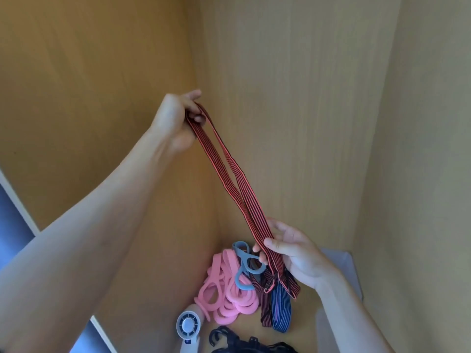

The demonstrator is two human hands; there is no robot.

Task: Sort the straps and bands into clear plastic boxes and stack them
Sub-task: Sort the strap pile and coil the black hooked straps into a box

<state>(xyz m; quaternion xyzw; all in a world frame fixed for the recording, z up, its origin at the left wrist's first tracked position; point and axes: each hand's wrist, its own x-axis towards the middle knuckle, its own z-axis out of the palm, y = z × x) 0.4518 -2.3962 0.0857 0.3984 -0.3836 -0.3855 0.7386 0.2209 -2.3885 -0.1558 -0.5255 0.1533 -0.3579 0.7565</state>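
Observation:
My left hand [175, 118] is raised high and grips the top end of a red-and-black striped strap [229, 169], which hangs doubled in a long loop. My right hand [293, 250] pinches the same strap lower down, thumb on top. Below, on the wooden surface, lie a pile of pink bands [224, 296], a blue-grey band [244, 266], another red striped strap [262, 296] and a blue striped strap [280, 309]. Black straps [239, 340] show at the bottom edge. A clear plastic box edge [339, 263] sits behind my right wrist.
A small white hand-held fan [188, 327] lies beside the pink bands. Wooden panels [293, 98] rise close behind and on both sides, forming a corner. A white frame edge [23, 202] runs along the left.

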